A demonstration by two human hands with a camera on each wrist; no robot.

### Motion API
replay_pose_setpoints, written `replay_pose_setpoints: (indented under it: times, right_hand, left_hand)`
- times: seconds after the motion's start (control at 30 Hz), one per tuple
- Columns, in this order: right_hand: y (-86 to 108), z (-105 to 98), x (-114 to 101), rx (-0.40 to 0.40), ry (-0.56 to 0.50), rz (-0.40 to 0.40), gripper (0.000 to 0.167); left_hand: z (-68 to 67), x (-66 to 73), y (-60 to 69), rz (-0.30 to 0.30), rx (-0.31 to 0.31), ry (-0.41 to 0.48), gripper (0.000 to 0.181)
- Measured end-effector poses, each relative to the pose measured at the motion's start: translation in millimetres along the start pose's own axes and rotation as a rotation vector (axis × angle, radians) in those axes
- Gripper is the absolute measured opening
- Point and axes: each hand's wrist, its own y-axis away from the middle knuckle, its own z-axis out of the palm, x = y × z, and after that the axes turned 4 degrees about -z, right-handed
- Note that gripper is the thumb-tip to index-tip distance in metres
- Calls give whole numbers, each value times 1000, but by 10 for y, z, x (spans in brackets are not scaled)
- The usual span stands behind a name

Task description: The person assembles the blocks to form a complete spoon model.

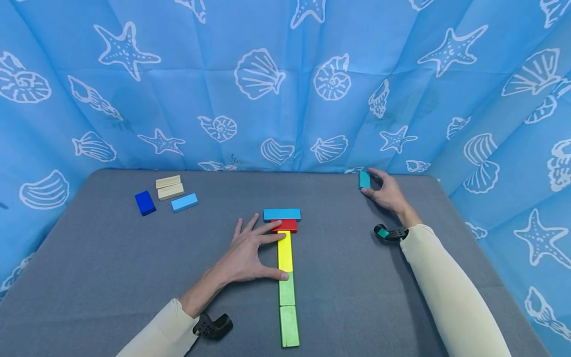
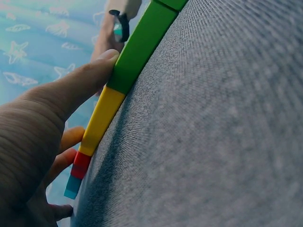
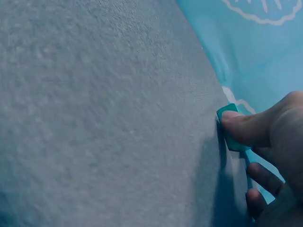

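Note:
My left hand (image 1: 241, 260) is spread over a line of wooden blocks. Its thumb rests on the upper green block (image 1: 287, 293), one fingertip is at the yellow block (image 1: 285, 258) and another at the red block (image 1: 291, 226). A blue block (image 1: 282, 214) lies crosswise beyond the red one, and a second green block (image 1: 290, 327) ends the line nearest me. In the left wrist view the thumb meets the green block's (image 2: 142, 52) edge. Near the far right table edge, my right hand (image 1: 389, 194) pinches a teal block (image 1: 365, 180) between thumb and fingers.
At the back left of the grey table (image 1: 111, 277) lie a dark blue block (image 1: 144, 203), a light blue block (image 1: 185, 203) and natural wood pieces (image 1: 170, 191). A blue curtain with seashells (image 1: 258, 74) hangs behind the table and along its sides.

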Motion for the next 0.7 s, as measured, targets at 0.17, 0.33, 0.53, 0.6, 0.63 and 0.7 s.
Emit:
replay_pose_setpoints:
  times: [0.17, 0.33, 0.53, 0.6, 0.63, 0.7]
  right_hand:
    - [54, 76, -82, 43, -38, -76, 68]
    - [79, 259, -305, 21, -111, -162, 68]
    - [89, 642, -661, -100, -211, -266, 64]
    - [92, 765, -760, -138, -222, -287, 62]
    - [90, 818, -799, -156, -227, -299, 61]
    - [85, 907, -857, -182, -219, -317, 59]
  left_hand:
    - [-2, -2, -1, -2, -4, 7, 84]
    - [-5, -10, 0, -3, -6, 8, 83]
    - [-13, -5, -4, -22, -18, -3, 85]
    - [-14, 1, -8, -31, -23, -9, 85]
    - [-14, 5, -10, -35, -25, -12, 85]
    - [-13, 11, -13, -40, -28, -15, 85]
